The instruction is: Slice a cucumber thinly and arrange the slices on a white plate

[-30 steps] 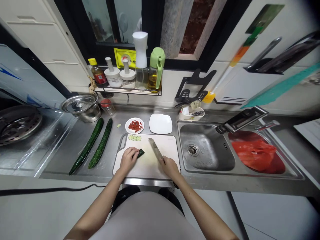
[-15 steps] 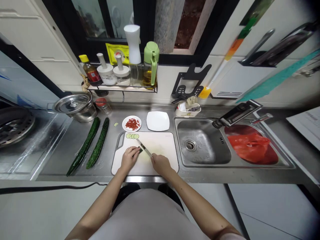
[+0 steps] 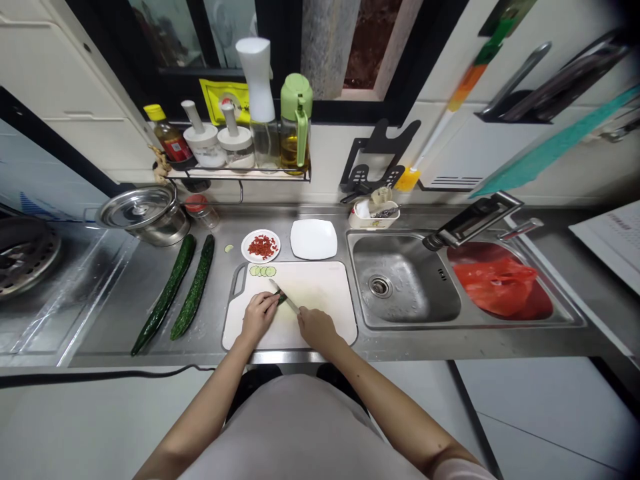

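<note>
On the white cutting board (image 3: 320,287), my right hand (image 3: 316,328) is closed round the handle of a knife (image 3: 286,297), its blade slanting up and left. My left hand (image 3: 259,316) is closed on a small dark green piece of cucumber (image 3: 281,295) beside the blade; most of that piece is hidden by the fingers and knife. Several thin cucumber slices (image 3: 263,271) lie overlapping in a row at the board's upper left. Two whole cucumbers, a longer one (image 3: 165,293) and a bumpy one (image 3: 194,288), rest on the steel counter left of the board.
Behind the board stand a small plate of red berries (image 3: 261,247) and a white square plate (image 3: 313,239). A steel pot (image 3: 145,213) is at the back left. The sink (image 3: 405,280) lies to the right, with a red plastic bag (image 3: 500,287) in its second basin.
My right hand and the knife have shifted slightly left, and the blade now lies closer to my left fingers. The camera view has tilted a little. Both hands keep their hold.
</note>
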{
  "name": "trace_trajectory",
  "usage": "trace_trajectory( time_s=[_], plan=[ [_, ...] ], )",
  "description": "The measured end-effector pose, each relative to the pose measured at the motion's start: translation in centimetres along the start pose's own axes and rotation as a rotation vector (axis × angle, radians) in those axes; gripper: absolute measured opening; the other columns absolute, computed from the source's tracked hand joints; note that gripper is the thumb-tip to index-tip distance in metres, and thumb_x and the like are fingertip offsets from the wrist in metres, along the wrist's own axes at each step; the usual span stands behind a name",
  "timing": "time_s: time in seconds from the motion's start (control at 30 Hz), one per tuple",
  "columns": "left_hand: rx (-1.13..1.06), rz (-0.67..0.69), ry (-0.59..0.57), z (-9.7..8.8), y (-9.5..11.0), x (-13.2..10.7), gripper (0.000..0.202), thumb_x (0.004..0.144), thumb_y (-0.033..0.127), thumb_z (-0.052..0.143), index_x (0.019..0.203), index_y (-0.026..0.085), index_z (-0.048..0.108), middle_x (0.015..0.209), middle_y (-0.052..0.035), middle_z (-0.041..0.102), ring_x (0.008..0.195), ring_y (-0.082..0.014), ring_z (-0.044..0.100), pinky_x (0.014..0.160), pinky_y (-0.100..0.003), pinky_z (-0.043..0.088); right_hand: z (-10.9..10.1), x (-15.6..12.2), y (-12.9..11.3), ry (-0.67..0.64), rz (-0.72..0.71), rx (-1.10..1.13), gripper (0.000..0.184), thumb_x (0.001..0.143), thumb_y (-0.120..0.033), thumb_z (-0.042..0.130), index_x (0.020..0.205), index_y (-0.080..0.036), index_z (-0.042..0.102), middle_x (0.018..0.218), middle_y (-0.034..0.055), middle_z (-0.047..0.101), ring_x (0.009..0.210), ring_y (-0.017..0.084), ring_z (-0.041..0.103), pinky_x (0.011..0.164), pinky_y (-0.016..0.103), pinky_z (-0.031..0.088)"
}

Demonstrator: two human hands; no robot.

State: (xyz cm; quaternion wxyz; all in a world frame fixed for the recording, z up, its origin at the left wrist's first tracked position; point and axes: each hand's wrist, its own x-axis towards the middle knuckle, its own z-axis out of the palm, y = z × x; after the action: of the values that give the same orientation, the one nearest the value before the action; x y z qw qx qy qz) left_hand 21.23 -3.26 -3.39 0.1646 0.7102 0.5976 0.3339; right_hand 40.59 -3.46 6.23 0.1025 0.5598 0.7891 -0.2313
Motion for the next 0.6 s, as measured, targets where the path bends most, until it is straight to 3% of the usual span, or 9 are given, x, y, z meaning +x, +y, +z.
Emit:
trace_trajectory(
  time_s=[0.27,0.6],
  plan=[
    [0.007,0.001,-0.007,0.0,0.0,0.0,0.027,0.092,0.030,0.047,0.107,0.025,0.068,0.103,-0.0062,0.065,0.098,-0.0175,0.058,0.088,-0.032,0.049,-0.4,-0.1,0.0,-0.044,0.005,0.017,0.030,0.097,-0.025,0.030,0.109,-0.015,0.055,0.092,0.0120,0.068,0.088,0.022,0.065,0.073,0.031,0.045],
    [-0.008,0.115,0.078,0.3,-0.6,0.1,0.023,0.090,0.027,0.051,0.106,0.024,0.068,0.099,-0.0058,0.066,0.092,-0.0177,0.059,0.083,-0.034,0.051,-0.4,1.0,-0.3,-0.019,-0.015,0.017,0.027,0.096,-0.024,0.033,0.103,-0.013,0.057,0.092,0.0133,0.068,0.085,0.022,0.065,0.070,0.030,0.045]
  ],
)
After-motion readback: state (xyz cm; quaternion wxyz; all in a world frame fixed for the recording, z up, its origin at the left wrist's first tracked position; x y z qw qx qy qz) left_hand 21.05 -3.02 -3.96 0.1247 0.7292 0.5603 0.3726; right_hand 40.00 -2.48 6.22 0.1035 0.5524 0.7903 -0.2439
